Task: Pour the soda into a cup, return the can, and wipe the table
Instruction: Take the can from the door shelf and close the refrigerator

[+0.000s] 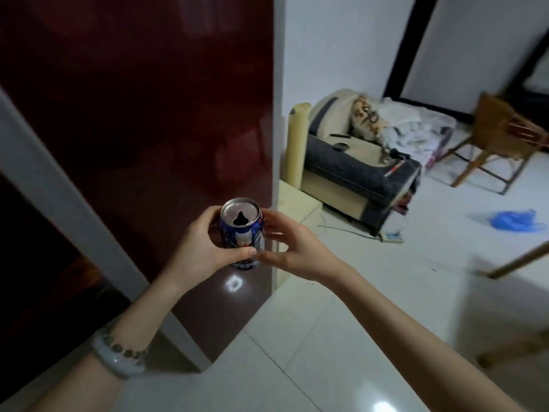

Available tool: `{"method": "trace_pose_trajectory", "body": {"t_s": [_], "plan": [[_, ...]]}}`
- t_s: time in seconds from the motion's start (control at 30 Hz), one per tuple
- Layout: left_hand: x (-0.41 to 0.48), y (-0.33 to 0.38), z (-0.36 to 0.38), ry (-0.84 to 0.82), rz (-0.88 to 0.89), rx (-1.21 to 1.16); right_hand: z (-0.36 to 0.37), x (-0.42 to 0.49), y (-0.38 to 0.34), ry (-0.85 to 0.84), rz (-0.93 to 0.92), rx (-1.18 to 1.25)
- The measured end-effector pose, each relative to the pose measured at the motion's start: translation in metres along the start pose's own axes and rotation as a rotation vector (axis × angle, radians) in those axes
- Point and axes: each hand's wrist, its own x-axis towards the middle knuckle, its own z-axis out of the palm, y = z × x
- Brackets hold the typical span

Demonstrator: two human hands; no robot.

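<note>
- Head cam: the soda can (243, 233) is up in the air between both hands. It's upright, the mouth is already popped open, and it's right in front of a glossy dark red panel (133, 114) (fridge door, I'd guess).
- The left hand (196, 248) wraps it from the left, thumb across the lower front and fingers curled round the back near the rim.
- The right hand (297, 248) cups the other side, fingers curled against the upper wall and thumb down by the base, nearly meeting the left thumb.
- Handling-wise it's a thin metal wall, so it'll dent if you squeeze hard.
- All I get through the hole is dark, so I can't tell how much soda is left or how heavy it is.
- With an open top I'd keep it level and take it round the mid-body with a full wrap, not by the rim.
- It could be slick if it's cold, but I can't see that from here.
- Nothing is under it to rest on, just shiny white floor tiles (326, 352), so any slosh lands there.
- Further out there's a beige and grey sofa (356, 171) with laundry heaped on it, a wooden chair (499, 138) and a blue plastic bag (514, 221) on the floor.
- No cup or cloth is in view.
</note>
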Motion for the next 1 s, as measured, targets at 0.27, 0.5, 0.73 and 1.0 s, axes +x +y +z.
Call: {"method": "trace_pose_trajectory", "body": {"t_s": [0.27, 0.5, 0.73, 1.0], "plan": [[0.03, 0.049, 0.12, -0.295, 0.121, -0.066, -0.089, -0.086, 0.039, 0.249, 0.205, -0.051], [0.04, 0.107, 0.241, -0.438, 0.212, -0.079, -0.179, -0.17, 0.074, 0.407, 0.302, -0.072], [0.037, 0.162, 0.365, -0.549, 0.29, -0.134, -0.263, -0.254, 0.119, 0.536, 0.355, -0.097], [0.037, 0.207, 0.476, -0.716, 0.31, -0.186, -0.327, -0.329, 0.16, 0.713, 0.453, -0.065]]}}
